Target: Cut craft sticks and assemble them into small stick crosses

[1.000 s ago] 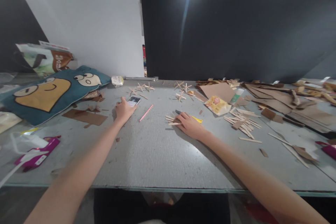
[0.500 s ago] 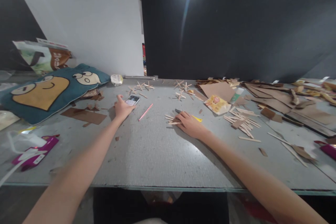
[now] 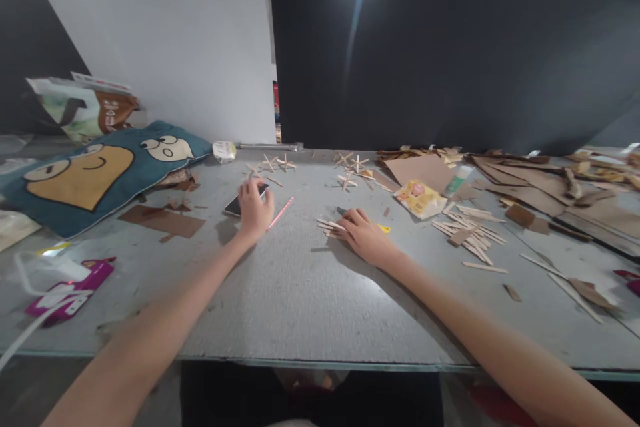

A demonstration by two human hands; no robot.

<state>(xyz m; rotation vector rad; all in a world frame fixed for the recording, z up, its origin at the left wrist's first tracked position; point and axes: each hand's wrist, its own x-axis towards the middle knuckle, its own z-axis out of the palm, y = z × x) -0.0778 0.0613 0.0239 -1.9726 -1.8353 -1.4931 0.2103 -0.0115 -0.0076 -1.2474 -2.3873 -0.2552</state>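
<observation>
My left hand (image 3: pixel 255 213) is over the right part of a phone (image 3: pixel 233 205), fingers bent and apart; I cannot tell whether they touch it. The phone lies flat, its screen dark. A red-and-white striped pencil-like stick (image 3: pixel 283 211) lies just right of this hand. My right hand (image 3: pixel 369 238) is closed over several flat wooden sticks (image 3: pixel 331 225), whose ends stick out to the left of the fingers. Under the same hand lies a tool with a dark tip and a yellow end (image 3: pixel 384 229), mostly hidden.
Crossed-stick pieces (image 3: pixel 349 180) lie farther back. On the right are a loose stick pile (image 3: pixel 467 233), a yellow packet (image 3: pixel 419 199), a glue stick (image 3: pixel 457 181) and cardboard scraps (image 3: pixel 530 180). At left are a cushion (image 3: pixel 115 177) and a purple power strip (image 3: pixel 95 280).
My left hand has moved from the phone's left side to its right part, and the bright phone screen has turned dark. My right hand stays put, its sticks slightly shifted.
</observation>
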